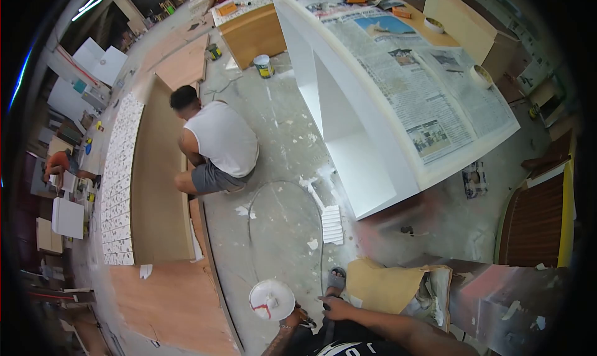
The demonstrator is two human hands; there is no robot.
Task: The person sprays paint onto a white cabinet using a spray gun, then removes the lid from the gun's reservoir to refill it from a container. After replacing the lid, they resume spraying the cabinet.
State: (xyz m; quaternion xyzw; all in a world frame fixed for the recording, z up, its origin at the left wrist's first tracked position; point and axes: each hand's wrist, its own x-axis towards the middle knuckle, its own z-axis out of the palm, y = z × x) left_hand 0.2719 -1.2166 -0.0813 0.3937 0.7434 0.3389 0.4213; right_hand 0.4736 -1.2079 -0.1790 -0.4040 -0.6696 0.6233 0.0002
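Just ahead of my lap, my left fingers (292, 317) gripped what looked like a spray gun (306, 319) beside its white cup (272, 300); whether my right fingers (337, 307), near the hose (322, 250), held anything, I couldn't tell. Good handling meant an upright cup and hose clear of my sandal (336, 279).

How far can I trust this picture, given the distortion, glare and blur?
Head view: a dark round border cuts off the corners, and the long edges of the white cabinet look bowed; the strip light is blown out; the newspaper shows headlines and pictures, but its small print is illegible; the far background is soft; the right hand is visible, its finger detail small.
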